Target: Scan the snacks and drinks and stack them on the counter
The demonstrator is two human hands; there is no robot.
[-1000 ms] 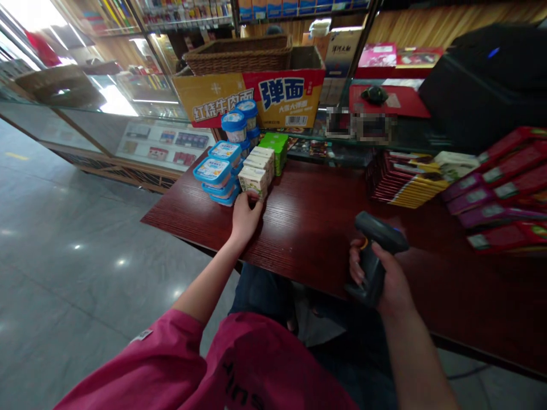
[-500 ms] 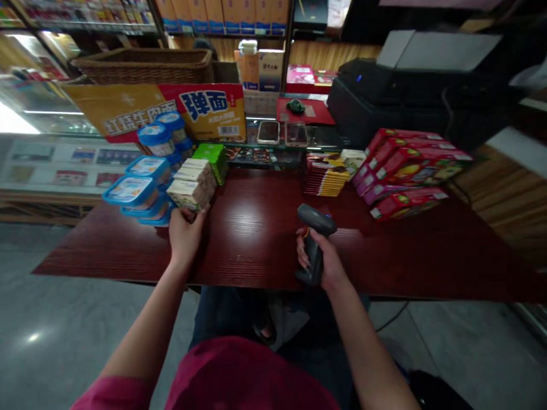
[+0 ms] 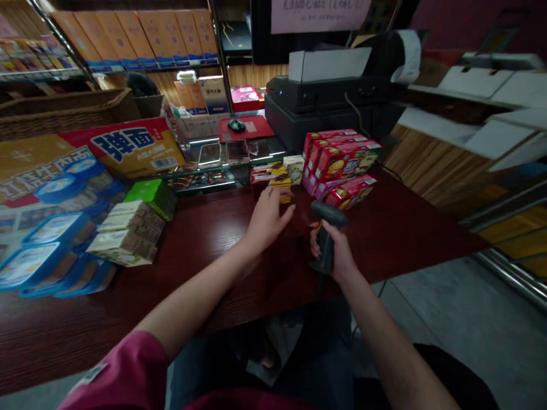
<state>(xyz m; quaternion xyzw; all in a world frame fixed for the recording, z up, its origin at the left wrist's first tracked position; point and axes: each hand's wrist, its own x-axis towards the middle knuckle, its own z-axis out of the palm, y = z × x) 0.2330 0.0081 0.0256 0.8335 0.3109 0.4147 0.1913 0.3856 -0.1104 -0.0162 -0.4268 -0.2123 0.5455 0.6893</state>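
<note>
Just ahead of the left hand (image 3: 268, 219): a stack of flat packets (image 3: 261, 175).
On the dark table (image 3: 205, 239) the stack lies beyond loosely spread, empty fingers at its near edge; the right hand (image 3: 342, 259), farther off, wraps a scanner (image 3: 328, 216).

Dark wood table (image 3: 205, 228). Near L: stacked blue tubs (image 3: 51, 250), cream cartons (image 3: 123, 239) just R of them, green box (image 3: 151, 193) behind those. Far L: noodle carton (image 3: 123, 145) w/ wicker basket (image 3: 64, 111) above it. Far centre, glass counter: phone (image 3: 209, 154), mouse (image 3: 236, 124) on red pad (image 3: 254, 130). Far R: black printer (image 3: 333, 97), red boxes (image 3: 342, 159) stacked in front, small white carton (image 3: 294, 168) at their L. Orange boxes (image 3: 137, 34) on far shelf.
</note>
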